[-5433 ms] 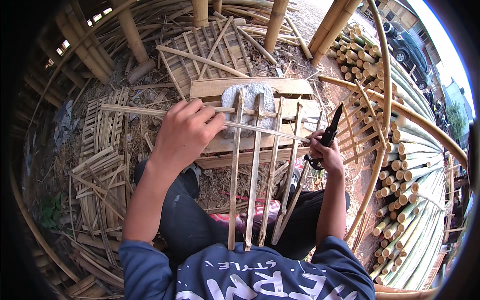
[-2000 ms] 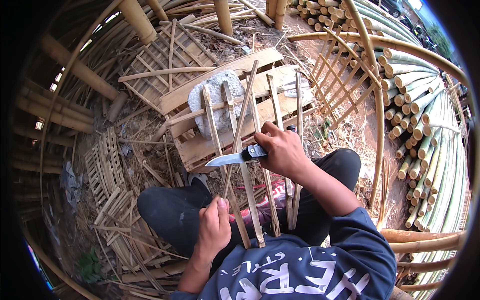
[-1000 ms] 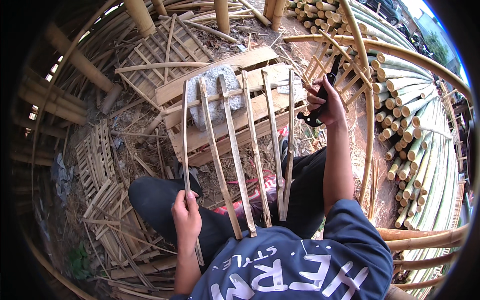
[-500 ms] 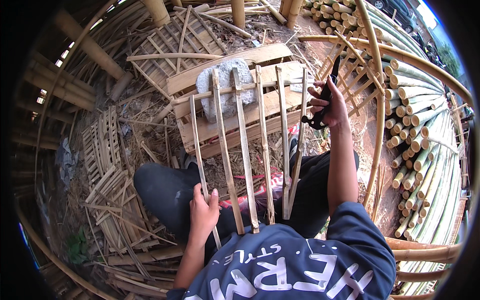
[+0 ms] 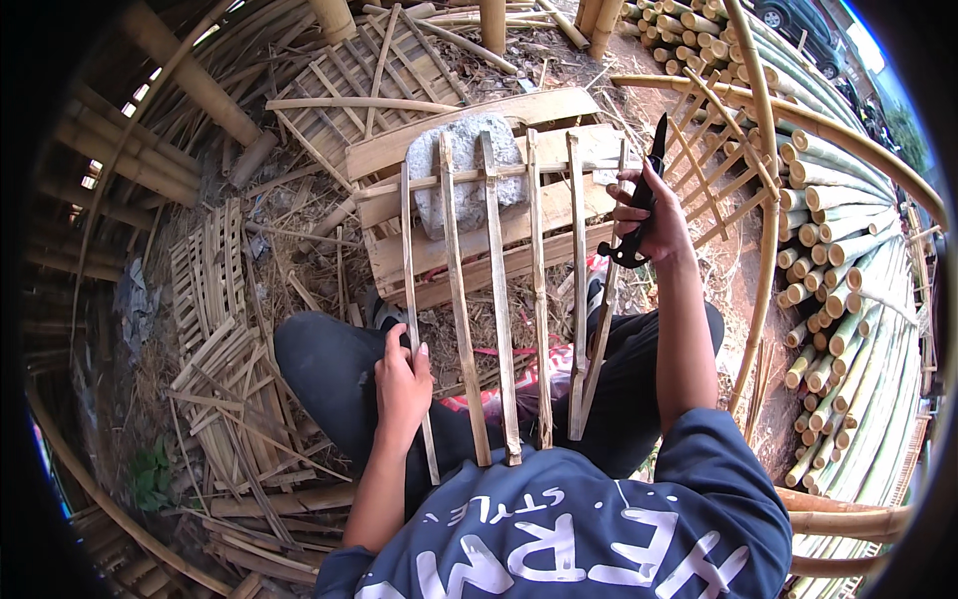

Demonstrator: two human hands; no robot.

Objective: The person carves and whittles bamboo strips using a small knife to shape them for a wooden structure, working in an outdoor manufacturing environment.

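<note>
A rack of several long split-bamboo slats [image 5: 499, 329] joined by one crosspiece [image 5: 464, 179] leans over my lap, its lower ends near my shirt. Its upper part lies across a grey stone block [image 5: 469, 150] on wooden planks [image 5: 559, 205]. My left hand [image 5: 402, 384] grips the leftmost slat [image 5: 409, 260] near its lower end. At the rack's far right, my right hand [image 5: 654, 215] is closed round a black knife [image 5: 659, 145], blade pointing up and away. The knife's black, irregular butt sticks out below my fist. The crosspiece's right end is close to that hand.
A tall stack of cut bamboo poles [image 5: 838, 270] fills the right side. Bamboo lattice panels [image 5: 329, 95] lie beyond the planks, and one [image 5: 718, 165] stands beside my right hand. Loose slats [image 5: 235, 399] are heaped on the left. Bent bamboo rails [image 5: 760, 200] frame the spot.
The whole scene has shifted slightly right in view. My right hand has turned a little, showing more of the knife blade. My left hand keeps its hold on the slat.
</note>
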